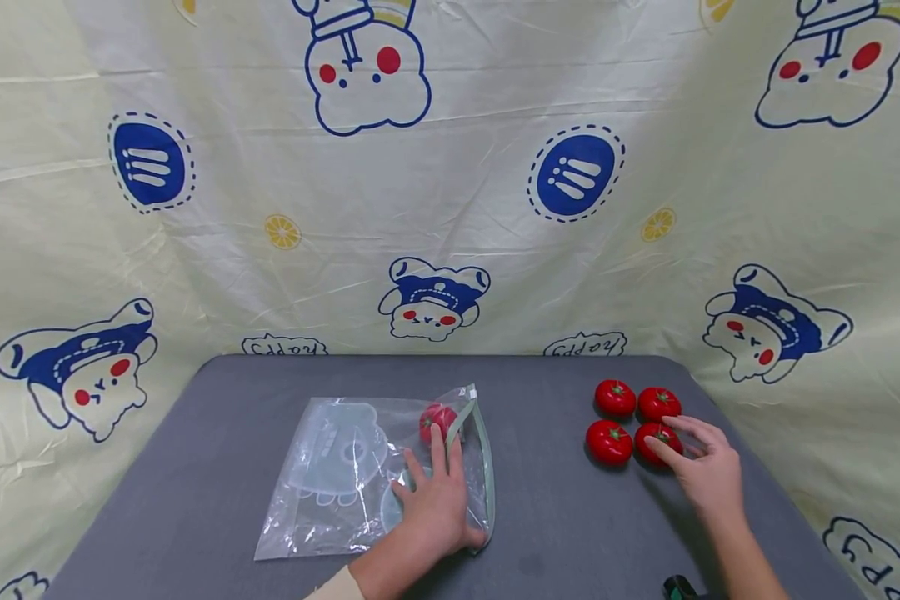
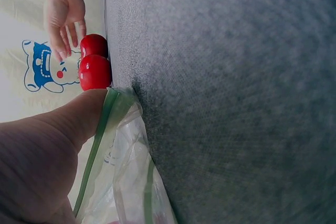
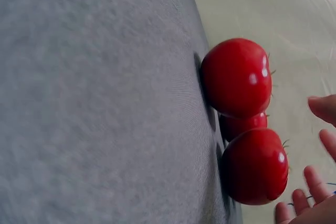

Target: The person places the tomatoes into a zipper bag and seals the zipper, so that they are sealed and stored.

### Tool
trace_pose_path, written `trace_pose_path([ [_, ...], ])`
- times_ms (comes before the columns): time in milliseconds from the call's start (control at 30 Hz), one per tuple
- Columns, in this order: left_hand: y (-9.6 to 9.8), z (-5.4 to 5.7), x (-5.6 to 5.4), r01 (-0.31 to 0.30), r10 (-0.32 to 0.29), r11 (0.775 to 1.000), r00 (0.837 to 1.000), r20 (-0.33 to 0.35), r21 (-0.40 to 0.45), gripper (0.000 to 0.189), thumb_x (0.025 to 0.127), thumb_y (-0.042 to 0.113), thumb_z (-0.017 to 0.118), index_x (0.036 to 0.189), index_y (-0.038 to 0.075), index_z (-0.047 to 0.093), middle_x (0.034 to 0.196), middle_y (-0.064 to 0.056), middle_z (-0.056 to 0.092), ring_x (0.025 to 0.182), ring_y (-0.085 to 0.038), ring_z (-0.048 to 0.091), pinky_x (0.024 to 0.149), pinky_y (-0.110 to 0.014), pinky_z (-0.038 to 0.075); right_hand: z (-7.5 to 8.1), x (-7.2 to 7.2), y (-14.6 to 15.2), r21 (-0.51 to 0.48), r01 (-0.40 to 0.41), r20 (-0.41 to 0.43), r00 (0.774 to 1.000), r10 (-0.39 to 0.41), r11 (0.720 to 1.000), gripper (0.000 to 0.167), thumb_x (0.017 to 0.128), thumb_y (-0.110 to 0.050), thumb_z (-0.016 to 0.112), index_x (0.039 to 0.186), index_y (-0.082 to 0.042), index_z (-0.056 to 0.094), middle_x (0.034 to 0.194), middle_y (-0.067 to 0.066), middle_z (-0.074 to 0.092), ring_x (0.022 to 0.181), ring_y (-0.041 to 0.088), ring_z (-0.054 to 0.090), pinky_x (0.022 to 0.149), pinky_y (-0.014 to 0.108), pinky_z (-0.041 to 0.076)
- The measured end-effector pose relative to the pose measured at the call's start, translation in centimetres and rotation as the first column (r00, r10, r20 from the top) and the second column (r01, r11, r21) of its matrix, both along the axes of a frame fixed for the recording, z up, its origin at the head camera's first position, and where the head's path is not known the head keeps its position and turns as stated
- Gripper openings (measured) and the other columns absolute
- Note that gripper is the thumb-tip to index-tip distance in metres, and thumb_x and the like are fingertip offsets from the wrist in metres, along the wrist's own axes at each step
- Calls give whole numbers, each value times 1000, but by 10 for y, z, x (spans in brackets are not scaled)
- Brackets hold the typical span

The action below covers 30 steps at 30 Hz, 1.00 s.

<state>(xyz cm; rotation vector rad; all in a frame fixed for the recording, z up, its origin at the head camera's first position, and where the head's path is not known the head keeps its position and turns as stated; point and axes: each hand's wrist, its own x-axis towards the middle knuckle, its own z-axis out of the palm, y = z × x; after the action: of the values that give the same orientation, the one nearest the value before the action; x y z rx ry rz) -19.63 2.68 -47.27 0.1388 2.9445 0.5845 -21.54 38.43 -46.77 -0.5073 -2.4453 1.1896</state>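
A clear zip bag with a green-edged mouth lies on the grey table, its mouth facing right. Inside, near the mouth, is one red tomato. My left hand rests on the bag with fingers spread, and its thumb lies at the green edge. To the right, several red tomatoes sit in a close cluster. Over the near-right tomato hovers my right hand, fingers parted. In the right wrist view, a gap shows between its fingertips and the tomatoes.
The grey table ends at a back edge against a hanging printed cloth. A small dark object lies at the bottom edge near my right forearm. Pale printed shapes show on the bag.
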Motion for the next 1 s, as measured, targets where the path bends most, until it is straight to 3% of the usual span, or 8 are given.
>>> trace_pose_path([
  [67,0,0,0,2,-2,1000,1000,1,3,137,53,51,100,161,14,24,174,-13,2,149,-63,16,103,-85,28,-1,-2,4,-16,-22,47,999,22,1000,60,90,-43,78,139,-10,63,152,15,47,135,29,43,108,48,49],
  [200,-1,1,1,5,-5,1000,1000,1,10,137,53,50,100,161,14,24,174,-13,1,149,-64,15,103,-86,28,-5,-5,11,-69,-46,110,992,53,997,71,89,-45,78,146,-10,55,159,22,36,142,43,36,91,36,54],
  [300,-1,1,2,6,-6,1000,1000,0,16,137,53,49,101,161,14,24,174,-13,1,149,-64,15,103,-86,28,-7,-6,14,-100,-44,144,988,59,994,77,88,-46,79,150,-11,50,162,24,31,143,45,33,81,27,48],
  [467,-2,0,1,8,-8,1000,1000,1,24,138,52,49,101,161,14,24,173,-14,1,148,-64,15,102,-87,27,-9,-10,17,-147,-44,170,983,69,988,84,87,-46,80,155,-12,43,165,23,28,145,45,31,83,31,51],
  [633,-2,1,1,1,-1,1000,1000,8,31,138,52,49,101,161,14,24,174,-13,1,149,-64,14,103,-86,26,-11,-13,18,-183,-48,197,977,84,982,90,86,-46,81,158,-13,38,164,21,32,145,42,33,79,20,46],
  [1000,-3,2,2,11,-11,1000,1000,-7,28,136,53,50,100,160,13,25,173,-14,2,148,-65,15,102,-86,29,-17,-16,19,-207,-50,215,972,95,977,94,86,-40,83,160,-10,33,162,24,33,143,42,32,92,36,45],
])
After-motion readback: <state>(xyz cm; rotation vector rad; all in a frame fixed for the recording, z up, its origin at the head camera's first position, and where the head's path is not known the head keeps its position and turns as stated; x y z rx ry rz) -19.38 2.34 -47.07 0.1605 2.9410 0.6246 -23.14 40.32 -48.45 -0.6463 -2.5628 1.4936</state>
